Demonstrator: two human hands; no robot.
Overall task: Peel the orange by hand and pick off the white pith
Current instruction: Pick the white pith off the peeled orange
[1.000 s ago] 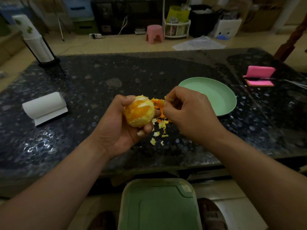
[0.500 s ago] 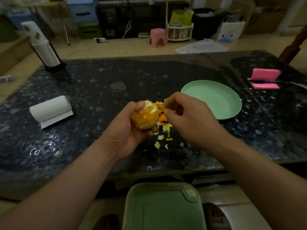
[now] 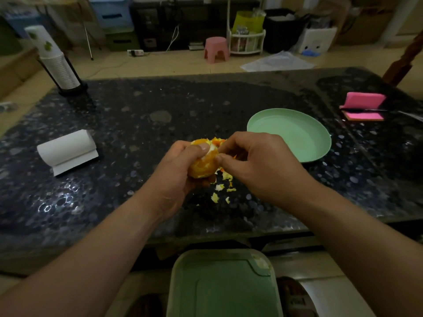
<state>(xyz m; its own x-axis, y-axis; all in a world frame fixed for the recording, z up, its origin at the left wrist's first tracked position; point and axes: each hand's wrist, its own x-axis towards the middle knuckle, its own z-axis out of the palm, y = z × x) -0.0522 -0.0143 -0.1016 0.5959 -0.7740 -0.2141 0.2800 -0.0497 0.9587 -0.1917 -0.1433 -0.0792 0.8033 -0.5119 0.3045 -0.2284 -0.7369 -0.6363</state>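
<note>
While the L hand grips the orange above the table, thumb now laid across its top, the R hand has closed in, thumb and forefinger pinching at white pith by a last tag of peel. Vs. 1 s ago, the fruit is turned and less flesh shows; peeling looks nearly done, pith-picking under way. Peel scraps lie on the table just below; green plate stands near, R side.

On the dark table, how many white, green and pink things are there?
White: 2 (paper roll, cup stack)
Green: 1 (plate)
Pink: 1 (folded pad)
Total: 4
</note>
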